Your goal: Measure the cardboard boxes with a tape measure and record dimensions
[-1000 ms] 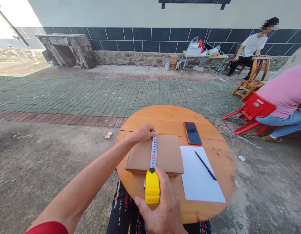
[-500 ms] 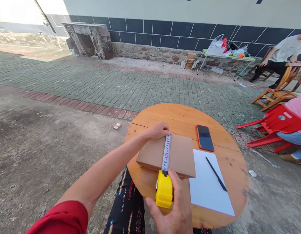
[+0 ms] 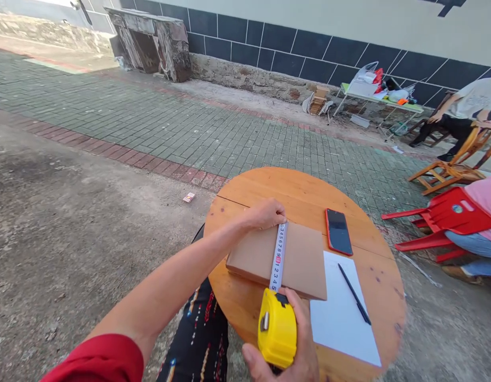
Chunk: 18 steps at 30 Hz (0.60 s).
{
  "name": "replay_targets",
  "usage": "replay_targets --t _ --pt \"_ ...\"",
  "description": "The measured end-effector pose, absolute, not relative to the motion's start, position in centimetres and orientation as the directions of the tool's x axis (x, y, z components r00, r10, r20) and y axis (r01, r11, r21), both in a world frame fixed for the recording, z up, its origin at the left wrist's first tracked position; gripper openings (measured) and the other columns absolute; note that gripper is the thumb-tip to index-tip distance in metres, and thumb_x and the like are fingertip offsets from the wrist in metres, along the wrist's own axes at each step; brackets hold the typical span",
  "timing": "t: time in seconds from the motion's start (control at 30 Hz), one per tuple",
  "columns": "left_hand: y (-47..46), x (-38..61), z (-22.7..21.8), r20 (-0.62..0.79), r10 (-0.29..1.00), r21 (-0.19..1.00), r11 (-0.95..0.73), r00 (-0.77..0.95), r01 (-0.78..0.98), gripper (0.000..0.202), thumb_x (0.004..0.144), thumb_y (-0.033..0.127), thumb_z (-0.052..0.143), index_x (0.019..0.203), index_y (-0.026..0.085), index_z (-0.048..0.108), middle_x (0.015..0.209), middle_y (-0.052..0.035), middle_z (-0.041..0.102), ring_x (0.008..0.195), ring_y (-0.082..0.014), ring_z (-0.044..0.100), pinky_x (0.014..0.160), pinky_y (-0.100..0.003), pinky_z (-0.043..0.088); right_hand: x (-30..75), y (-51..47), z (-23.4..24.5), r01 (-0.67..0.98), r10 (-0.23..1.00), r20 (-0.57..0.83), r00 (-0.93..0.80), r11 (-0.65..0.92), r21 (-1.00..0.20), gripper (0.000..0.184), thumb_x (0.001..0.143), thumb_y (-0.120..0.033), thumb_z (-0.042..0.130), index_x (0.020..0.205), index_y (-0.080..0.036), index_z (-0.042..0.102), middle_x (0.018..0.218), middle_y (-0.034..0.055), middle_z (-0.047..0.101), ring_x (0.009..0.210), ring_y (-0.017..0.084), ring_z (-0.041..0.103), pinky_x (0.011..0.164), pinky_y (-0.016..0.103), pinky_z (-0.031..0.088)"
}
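A flat brown cardboard box point(image 3: 303, 260) lies on the round wooden table point(image 3: 293, 180). Across its top runs the white blade of a yellow tape measure point(image 3: 277, 329), numbers facing up. My left hand point(image 3: 269, 214) is closed at the box's far edge, pinching the blade's end. Around the yellow case, just off the near edge, my right hand point(image 3: 299, 339) is wrapped, thumb on the left side. To the right of the box lie a sheet of white paper point(image 3: 341, 339), a black pen point(image 3: 354, 294) on it, and a red-edged phone point(image 3: 338, 232).
A red plastic chair point(image 3: 456, 215) with a seated person in pink stands right of the table. Beyond are a wooden chair point(image 3: 454, 164), another seated person, and a folding table point(image 3: 382, 101) with bags on it. An old stone-like stand point(image 3: 149, 45) is by the wall.
The tape case has come nearer to me and tilted, with slightly more blade showing. My left hand stays at the far edge. The whole view has tilted a little.
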<state>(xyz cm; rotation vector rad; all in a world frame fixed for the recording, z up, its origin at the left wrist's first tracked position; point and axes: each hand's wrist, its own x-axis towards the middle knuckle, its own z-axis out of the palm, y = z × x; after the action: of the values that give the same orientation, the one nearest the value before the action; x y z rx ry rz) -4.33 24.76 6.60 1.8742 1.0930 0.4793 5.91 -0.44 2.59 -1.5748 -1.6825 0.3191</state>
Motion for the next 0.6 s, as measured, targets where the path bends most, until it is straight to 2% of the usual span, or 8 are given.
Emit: replay_targets --t 0.13,0.3,0.47,0.6 --pt "24.69 -4.46 6.67 -0.104 0.838 0.842 -0.213 0.535 0.496 0.015 0.072 0.021 0.054 0.064 0.016 0.065 0.056 0.0042 0.051 0.055 -0.0109 0.045 0.050 -0.024 0.030 5.78 -0.30 2.65 0.754 0.922 0.378 0.079 0.193 -0.628 0.079 0.081 -0.056 0.063 0.144 -0.016 0.034 0.135 0.0205 0.052 0.123 0.040 0.054 0.092 0.051 0.052" --pt "24.62 -4.44 6.76 -0.075 0.843 0.840 -0.235 0.533 0.489 0.015 0.071 0.019 0.053 0.062 0.016 0.065 0.057 0.0034 0.054 0.058 -0.0117 0.047 0.052 -0.024 0.032 5.57 -0.31 2.91 0.789 0.924 0.376 0.066 0.182 -0.587 0.083 0.084 -0.066 0.055 0.146 -0.016 0.032 0.136 0.0220 0.050 0.123 0.040 0.054 0.087 0.049 0.054" --pt "24.63 -4.47 6.76 -0.061 0.845 0.838 -0.246 0.532 0.487 0.015 0.072 0.018 0.054 0.060 0.016 0.064 0.054 0.0038 0.052 0.057 -0.0119 0.047 0.051 -0.024 0.031 5.46 -0.50 3.24 0.818 0.921 0.384 0.071 0.167 -0.551 0.085 0.086 -0.067 0.052 0.150 -0.016 0.029 0.135 0.0233 0.051 0.122 0.043 0.054 0.086 0.053 0.054" --pt "24.68 -4.49 6.78 -0.054 0.846 0.837 -0.252 0.531 0.485 0.015 0.071 0.017 0.055 0.061 0.016 0.065 0.054 0.0038 0.053 0.058 -0.0121 0.049 0.051 -0.023 0.031 5.47 -0.55 3.15 0.827 0.922 0.379 0.076 0.155 -0.541 0.083 0.086 -0.064 0.052 0.150 -0.015 0.030 0.136 0.0222 0.052 0.122 0.042 0.055 0.085 0.051 0.056"
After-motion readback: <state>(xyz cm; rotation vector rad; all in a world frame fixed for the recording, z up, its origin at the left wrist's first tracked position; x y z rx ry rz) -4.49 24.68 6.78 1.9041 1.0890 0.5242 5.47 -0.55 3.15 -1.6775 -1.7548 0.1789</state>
